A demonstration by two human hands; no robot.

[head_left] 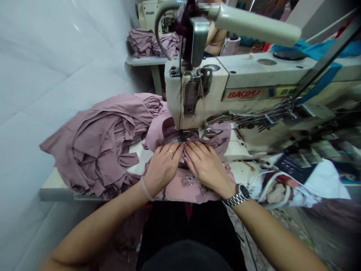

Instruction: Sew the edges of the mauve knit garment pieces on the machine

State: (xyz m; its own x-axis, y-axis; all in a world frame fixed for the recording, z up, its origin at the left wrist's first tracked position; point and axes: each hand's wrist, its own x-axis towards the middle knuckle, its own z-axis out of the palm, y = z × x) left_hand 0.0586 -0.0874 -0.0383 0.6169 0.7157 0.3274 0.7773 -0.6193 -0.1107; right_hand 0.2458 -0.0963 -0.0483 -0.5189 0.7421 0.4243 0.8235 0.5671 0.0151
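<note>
L hand (163, 167) (gold ring (170, 151), pale bangle (146, 189)) & R hand (207, 169) (steel wristwatch (241, 195)) lie flat side by side on a mauve knit garment (187, 190), fingers spread, each grip released rather than clenched, just in front of the presser foot (185, 135) of the industrial sewing mach. (203, 90). Garment runs under that foot, on the cream worktop (56, 194) at the mach.'s base; a big heap of same-colour cloth (93, 146) sits left of the mach., w/ more stacked cloth (153, 43) on a shelf (141, 60) behind it.
</note>
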